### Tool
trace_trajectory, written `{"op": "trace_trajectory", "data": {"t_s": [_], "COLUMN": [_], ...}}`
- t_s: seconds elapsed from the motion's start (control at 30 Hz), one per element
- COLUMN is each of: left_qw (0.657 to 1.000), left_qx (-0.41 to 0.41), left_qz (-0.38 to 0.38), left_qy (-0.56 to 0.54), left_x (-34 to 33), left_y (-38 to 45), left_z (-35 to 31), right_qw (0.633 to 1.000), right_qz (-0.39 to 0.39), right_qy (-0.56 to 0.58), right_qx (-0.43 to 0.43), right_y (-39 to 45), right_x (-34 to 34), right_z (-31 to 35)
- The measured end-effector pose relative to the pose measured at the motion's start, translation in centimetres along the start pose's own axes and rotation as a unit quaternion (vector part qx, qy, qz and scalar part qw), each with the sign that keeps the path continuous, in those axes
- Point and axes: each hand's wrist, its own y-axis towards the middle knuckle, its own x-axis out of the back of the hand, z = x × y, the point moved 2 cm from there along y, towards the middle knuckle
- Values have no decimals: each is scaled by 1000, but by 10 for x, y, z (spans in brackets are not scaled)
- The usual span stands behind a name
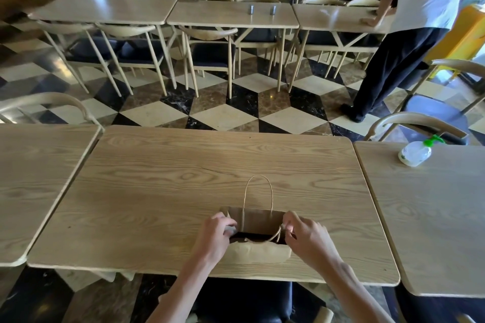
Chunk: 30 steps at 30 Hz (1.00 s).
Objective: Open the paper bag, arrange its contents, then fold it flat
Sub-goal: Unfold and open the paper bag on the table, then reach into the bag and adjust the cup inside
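A brown paper bag (258, 252) with twisted cord handles stands near the front edge of the wooden table (183, 191). Its far handle (258, 191) sticks up; the near handle droops over the dark opening. My left hand (214, 237) pinches the left side of the bag's rim. On the right side of the rim my right hand (307, 237) grips the paper near the near handle's end. The mouth is pulled apart; the inside is dark and its contents are hidden.
A clear pump bottle with a green top (414, 152) lies on the table to the right. Another table (31, 178) adjoins on the left. A person in a white shirt (409, 34) stands at the far right by rows of tables and chairs.
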Motion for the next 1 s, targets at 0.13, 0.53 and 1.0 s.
{"op": "trace_trajectory", "data": {"t_s": [0.13, 0.53, 1.0], "left_qw": [1000, 991, 975], "left_qx": [-3, 73, 35], "left_qz": [-15, -114, 7], "left_qy": [4, 1, 219], "left_x": [2, 6, 6], "left_y": [-3, -12, 1], "left_z": [0, 1, -18], "right_qw": [1000, 988, 918], "right_qz": [21, -68, 192], "right_qy": [5, 27, -341], "right_qx": [-1, -134, -68], "right_y": [2, -5, 64], "right_x": [-5, 19, 10], "right_z": [5, -26, 67]}}
